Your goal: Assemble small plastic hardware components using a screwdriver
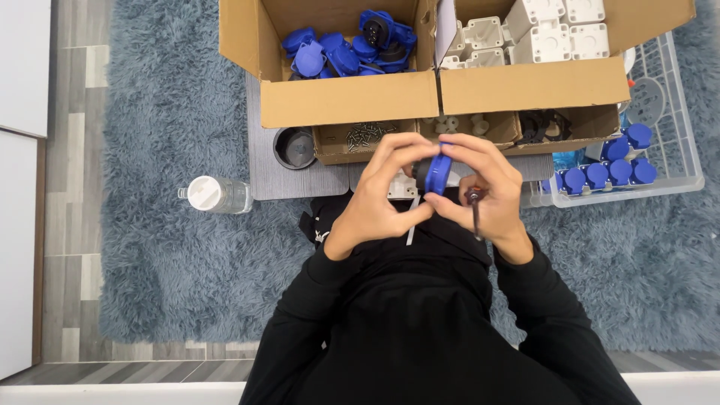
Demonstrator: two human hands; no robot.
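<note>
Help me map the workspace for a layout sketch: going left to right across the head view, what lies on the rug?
Water bottle → black cup → tray of screws → blue socket part held in both hands → white wire basket of blue caps.

Two cardboard boxes stand side by side at the far edge of the mat (300, 180) — the left box (330, 97) filled with socket covers (349, 49), the right box (532, 86) with housings (551, 34). Just before them sit small trays of screws (367, 135) and a cup (294, 147). A wire basket (675, 105) lies to the right, a bottle (216, 194) on the rug (165, 247) to the left. Both hands meet around one socket part (437, 174) — nearer than the trays.
</note>
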